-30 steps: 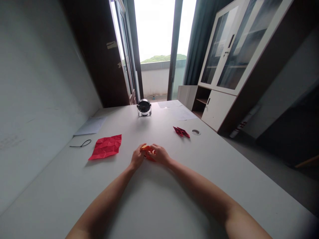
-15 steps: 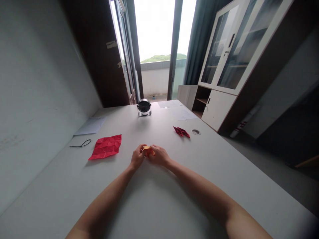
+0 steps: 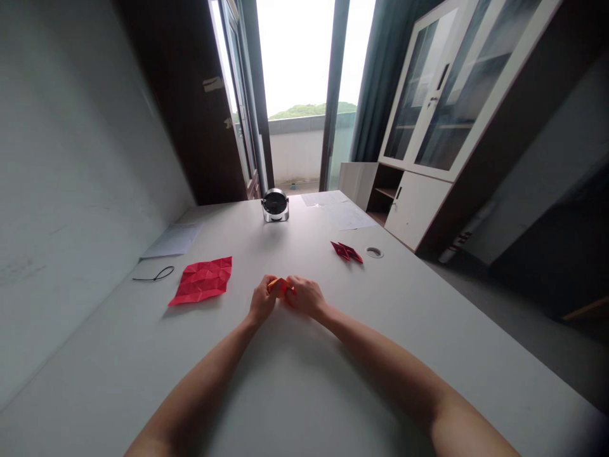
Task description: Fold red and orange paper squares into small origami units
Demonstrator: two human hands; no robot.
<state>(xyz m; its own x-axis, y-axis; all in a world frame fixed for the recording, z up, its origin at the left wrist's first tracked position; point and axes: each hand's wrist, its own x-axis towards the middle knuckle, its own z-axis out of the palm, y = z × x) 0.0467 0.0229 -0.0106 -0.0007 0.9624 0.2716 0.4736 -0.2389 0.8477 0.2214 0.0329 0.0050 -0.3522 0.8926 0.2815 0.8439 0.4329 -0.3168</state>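
Observation:
Between my two hands, just above the white table (image 3: 285, 374), is a small piece of folded orange paper (image 3: 280, 289). My left hand (image 3: 263, 299) pinches its left side, and my right hand (image 3: 304, 296) grips the right side with bent fingers. Parts of the paper are hidden behind the fingers. A creased red paper sheet (image 3: 202, 281) lies to the left of my hands. Farther off to the right rests a folded dark red paper shape (image 3: 347, 252).
A black cable tie (image 3: 159, 274) and white sheets (image 3: 172, 240) lie along the left wall. At the far side stands a small round fan-like device (image 3: 275, 204). More papers (image 3: 352, 216) lie back right, near a round cable hole (image 3: 374, 252) in the tabletop.
The orange paper has turned slightly between my fingers and now shows a peaked fold on top. My fingers have shifted a little on it. Everything else stays put.

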